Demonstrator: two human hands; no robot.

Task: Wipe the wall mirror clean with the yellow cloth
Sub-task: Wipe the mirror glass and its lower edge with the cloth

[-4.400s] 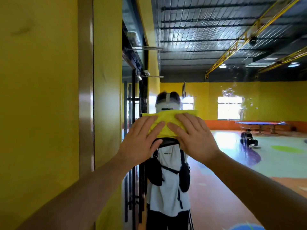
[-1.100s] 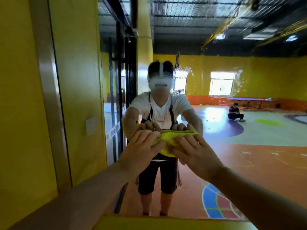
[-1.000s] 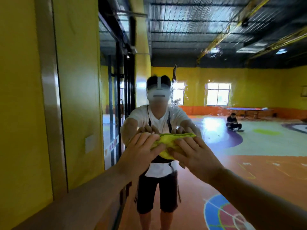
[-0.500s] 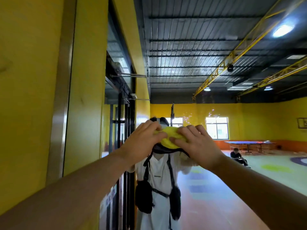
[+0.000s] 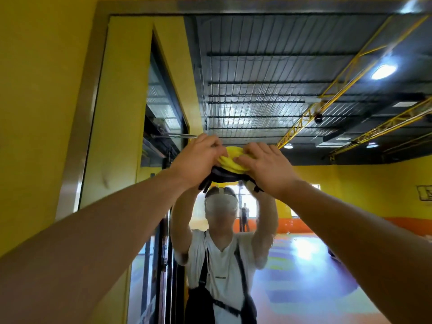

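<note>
Reaching up high with both arms and pressing the yellow cloth against the wall mirror, well below the top of the metal frame. Holding it bunched up in a lump, not spread flat. Pinching its top edge with the left hand, grip clamped on the cloth with bent fingers. Pushing on its other side with the right hand, grip apart, fingers laid almost straight on top. Looks like the middle of a wiping stroke on the upper part of the glass. Could go wrong in a few ways from here. Might drop the cloth by loosening the pinch while stretched this far. Might leave streaks by wiping with only a small lump. Might smear finger marks on the glass, with fingertips so close to the edge of the cloth. Might miss the very top strip and the corners by not reaching that high. Best to spread the cloth flat, press softly and go slow.
</note>
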